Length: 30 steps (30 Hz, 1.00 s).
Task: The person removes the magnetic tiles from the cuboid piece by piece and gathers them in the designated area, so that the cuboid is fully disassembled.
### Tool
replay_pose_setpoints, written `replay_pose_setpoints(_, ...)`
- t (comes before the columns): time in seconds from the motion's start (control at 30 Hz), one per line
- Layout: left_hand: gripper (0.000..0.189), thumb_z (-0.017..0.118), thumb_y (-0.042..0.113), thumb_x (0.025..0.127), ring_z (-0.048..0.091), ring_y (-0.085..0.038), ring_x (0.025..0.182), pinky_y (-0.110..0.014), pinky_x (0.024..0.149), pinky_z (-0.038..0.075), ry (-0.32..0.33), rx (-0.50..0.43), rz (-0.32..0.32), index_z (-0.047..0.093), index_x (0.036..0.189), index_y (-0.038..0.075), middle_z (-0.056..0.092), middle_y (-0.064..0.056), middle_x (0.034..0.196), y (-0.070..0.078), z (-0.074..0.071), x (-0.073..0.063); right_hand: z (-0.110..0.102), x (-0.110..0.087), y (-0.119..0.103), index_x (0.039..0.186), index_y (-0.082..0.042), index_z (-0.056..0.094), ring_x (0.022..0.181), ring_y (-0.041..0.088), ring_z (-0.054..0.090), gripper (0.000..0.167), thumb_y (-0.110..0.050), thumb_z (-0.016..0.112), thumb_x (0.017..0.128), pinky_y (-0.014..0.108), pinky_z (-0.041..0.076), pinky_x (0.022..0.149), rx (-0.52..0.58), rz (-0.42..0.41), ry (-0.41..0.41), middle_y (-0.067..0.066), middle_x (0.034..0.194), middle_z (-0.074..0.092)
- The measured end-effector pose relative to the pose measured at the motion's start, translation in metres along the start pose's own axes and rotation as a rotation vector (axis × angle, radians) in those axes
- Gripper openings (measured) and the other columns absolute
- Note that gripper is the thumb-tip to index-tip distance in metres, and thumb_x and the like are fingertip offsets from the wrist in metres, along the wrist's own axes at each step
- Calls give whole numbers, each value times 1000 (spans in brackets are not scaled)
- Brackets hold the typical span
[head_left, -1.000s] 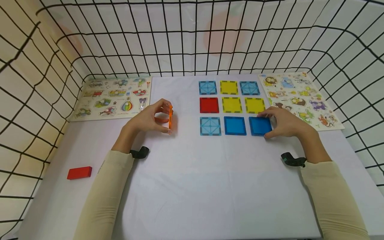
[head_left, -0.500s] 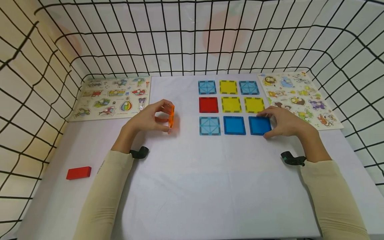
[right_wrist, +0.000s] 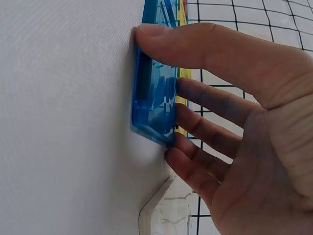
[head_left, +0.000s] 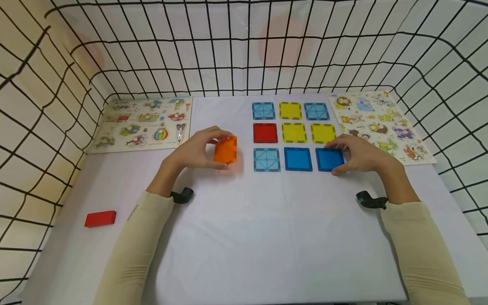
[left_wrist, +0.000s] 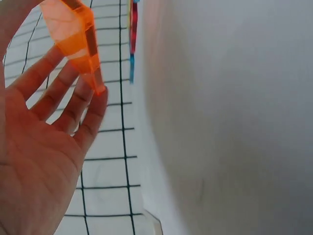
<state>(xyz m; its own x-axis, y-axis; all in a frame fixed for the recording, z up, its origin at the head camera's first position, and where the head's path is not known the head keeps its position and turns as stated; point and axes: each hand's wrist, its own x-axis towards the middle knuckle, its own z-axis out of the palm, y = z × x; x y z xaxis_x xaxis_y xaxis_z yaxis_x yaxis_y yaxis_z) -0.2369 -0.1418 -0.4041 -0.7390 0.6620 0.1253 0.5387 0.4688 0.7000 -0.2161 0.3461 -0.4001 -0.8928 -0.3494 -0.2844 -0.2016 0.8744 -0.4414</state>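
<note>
My left hand [head_left: 195, 151] pinches a translucent orange magnetic tile [head_left: 225, 150] between thumb and fingers, its face tilted up over the white cloth. In the left wrist view, the tile [left_wrist: 78, 41] rests against the fingertips. With thumb and fingers at opposite edges, my right hand [head_left: 364, 155] grips a dark blue magnetic tile [head_left: 328, 160], lying at the right end of the near row. Beside it lie another dark blue tile [head_left: 298, 159] and a light blue tile [head_left: 266, 160]. Behind are a red tile [head_left: 265, 133] and yellow tiles [head_left: 294, 133], then a far row.
A red block [head_left: 100, 219] lies left of the left forearm. Picture puzzle boards sit at the back left [head_left: 146, 127] and back right [head_left: 375, 123], the latter just behind my right hand. Black wire mesh [head_left: 248, 67] fences the table's back and sides.
My left hand has moved right, toward the tile rows. The orange tile has turned from edge-on to show its face. My right hand has stayed almost still on the dark blue tile.
</note>
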Motion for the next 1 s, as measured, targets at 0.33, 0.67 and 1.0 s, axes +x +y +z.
replay_pose_setpoints(0.33,70,89,45,75,54,-11,115,-32,98,55,-65,84,42,66,136,21,60,7,125,32,22,11,-2,-2,2,142,-19,61,135,43,38,80,-46,92,73,71,38,110,6,12,-14,20,153,42)
replay_pose_setpoints(0.67,72,86,53,77,56,-11,113,-25,95,55,-164,185,67,66,134,13,64,1,128,73,53,19,-3,-1,4,142,-21,62,132,42,39,79,-47,92,74,70,39,109,12,14,-13,17,151,45)
replay_pose_setpoints(1.0,75,84,54,80,54,-15,116,-26,100,55,-248,285,3,64,139,12,61,-4,132,103,89,16,-3,1,5,142,-20,62,124,40,44,78,-47,91,75,67,40,106,15,-5,-24,17,148,47)
